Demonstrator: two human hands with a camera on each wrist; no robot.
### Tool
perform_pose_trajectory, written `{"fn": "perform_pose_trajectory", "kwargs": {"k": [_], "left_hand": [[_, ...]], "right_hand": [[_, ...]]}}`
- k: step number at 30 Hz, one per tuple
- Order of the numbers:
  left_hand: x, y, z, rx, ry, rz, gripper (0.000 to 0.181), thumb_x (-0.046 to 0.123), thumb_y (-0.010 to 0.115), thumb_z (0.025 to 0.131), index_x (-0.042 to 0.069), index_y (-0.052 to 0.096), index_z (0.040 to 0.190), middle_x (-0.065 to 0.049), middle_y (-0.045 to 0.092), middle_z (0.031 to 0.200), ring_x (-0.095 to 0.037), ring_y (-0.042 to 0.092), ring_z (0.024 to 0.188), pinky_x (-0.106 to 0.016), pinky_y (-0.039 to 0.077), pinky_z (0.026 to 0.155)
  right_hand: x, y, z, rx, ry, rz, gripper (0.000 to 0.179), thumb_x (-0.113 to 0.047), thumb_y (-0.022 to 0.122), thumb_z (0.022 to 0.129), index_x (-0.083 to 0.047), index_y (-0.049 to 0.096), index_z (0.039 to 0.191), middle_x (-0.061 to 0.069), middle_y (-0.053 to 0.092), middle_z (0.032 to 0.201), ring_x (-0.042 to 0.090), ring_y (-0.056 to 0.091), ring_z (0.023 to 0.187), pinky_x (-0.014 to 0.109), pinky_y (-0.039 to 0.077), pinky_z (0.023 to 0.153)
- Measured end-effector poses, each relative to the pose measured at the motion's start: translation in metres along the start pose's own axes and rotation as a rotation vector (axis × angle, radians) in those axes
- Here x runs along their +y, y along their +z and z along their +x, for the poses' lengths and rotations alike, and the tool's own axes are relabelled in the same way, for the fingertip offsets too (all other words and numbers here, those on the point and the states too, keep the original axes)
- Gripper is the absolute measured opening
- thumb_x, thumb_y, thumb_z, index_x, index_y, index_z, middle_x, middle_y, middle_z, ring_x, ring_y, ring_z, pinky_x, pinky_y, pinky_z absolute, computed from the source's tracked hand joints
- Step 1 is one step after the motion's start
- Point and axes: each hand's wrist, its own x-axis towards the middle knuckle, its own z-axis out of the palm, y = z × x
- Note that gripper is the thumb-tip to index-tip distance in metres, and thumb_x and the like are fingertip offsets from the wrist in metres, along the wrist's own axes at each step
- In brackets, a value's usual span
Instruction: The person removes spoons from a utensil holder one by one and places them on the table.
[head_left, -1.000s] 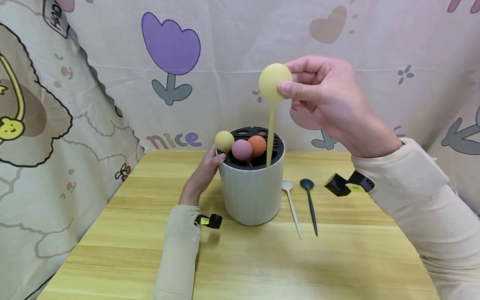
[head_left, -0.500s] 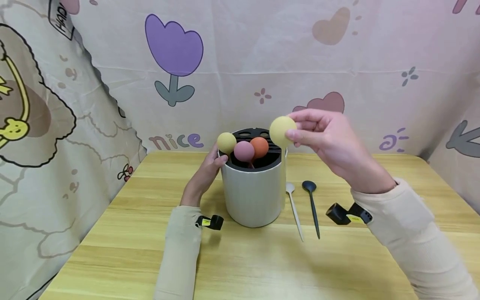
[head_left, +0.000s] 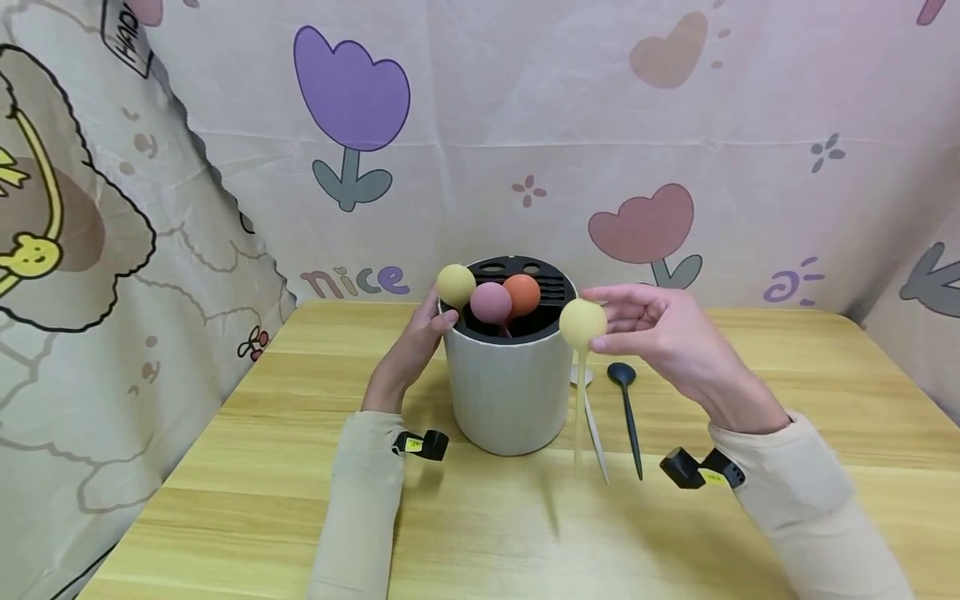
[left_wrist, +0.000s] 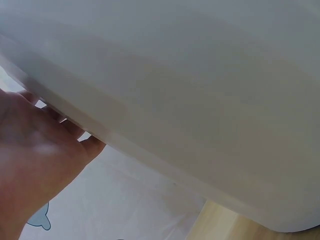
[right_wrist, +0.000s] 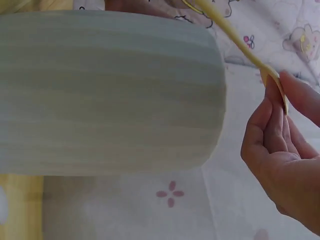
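Note:
My right hand (head_left: 667,342) pinches a yellow spoon (head_left: 581,323) by its round bowl, between thumb and fingers. Its handle hangs straight down, just right of the white utensil holder (head_left: 510,396). In the right wrist view the same spoon (right_wrist: 240,42) shows edge-on beside the holder's wall (right_wrist: 115,95). On the holder's left side, my left hand (head_left: 408,346) grips the rim, thumb on top and fingers along the outer wall. A second yellow spoon (head_left: 455,285), a pink spoon (head_left: 491,302) and an orange spoon (head_left: 522,294) stand bowl-up in the holder's black slotted insert (head_left: 553,292).
A white spoon (head_left: 596,437) and a black spoon (head_left: 629,421) lie side by side on the wooden table (head_left: 480,533), right of the holder. The white one is partly behind the held spoon. A patterned cloth (head_left: 480,100) hangs behind the table.
My right hand has come down with the yellow spoon, from above the holder to its right side. The left hand keeps its grip on the rim.

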Motion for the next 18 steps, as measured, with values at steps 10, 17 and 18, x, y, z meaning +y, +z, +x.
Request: {"fn": "perform_pose_trajectory", "kwargs": {"k": [10, 17, 18], "left_hand": [[0.001, 0.001, -0.002, -0.003, 0.006, 0.009, 0.112, 0.074, 0.059, 0.072, 0.007, 0.015, 0.152, -0.017, 0.025, 0.150, -0.028, 0.024, 0.136, -0.053, 0.014, 0.112], [0.000, 0.000, -0.001, 0.003, -0.002, 0.005, 0.109, 0.069, 0.060, 0.074, 0.008, 0.015, 0.152, -0.016, 0.025, 0.150, -0.027, 0.025, 0.135, -0.053, 0.016, 0.112], [-0.001, 0.000, 0.000, 0.003, -0.005, 0.005, 0.106, 0.067, 0.059, 0.075, 0.008, 0.015, 0.152, -0.016, 0.025, 0.150, -0.027, 0.025, 0.135, -0.053, 0.016, 0.112]], "right_hand": [[0.034, -0.016, -0.003, -0.018, 0.039, -0.046, 0.060, 0.011, 0.073, 0.074, 0.001, 0.057, 0.131, 0.006, 0.070, 0.099, 0.017, 0.065, 0.091, 0.026, 0.053, 0.076], [0.060, -0.035, 0.005, -0.045, 0.012, 0.038, 0.051, 0.015, 0.069, 0.075, -0.008, 0.067, 0.121, 0.002, 0.070, 0.096, 0.012, 0.063, 0.088, 0.023, 0.053, 0.075], [0.064, -0.037, 0.006, -0.048, 0.012, 0.047, 0.050, 0.015, 0.069, 0.075, -0.011, 0.068, 0.118, 0.002, 0.070, 0.096, 0.012, 0.064, 0.088, 0.023, 0.053, 0.075]]}}
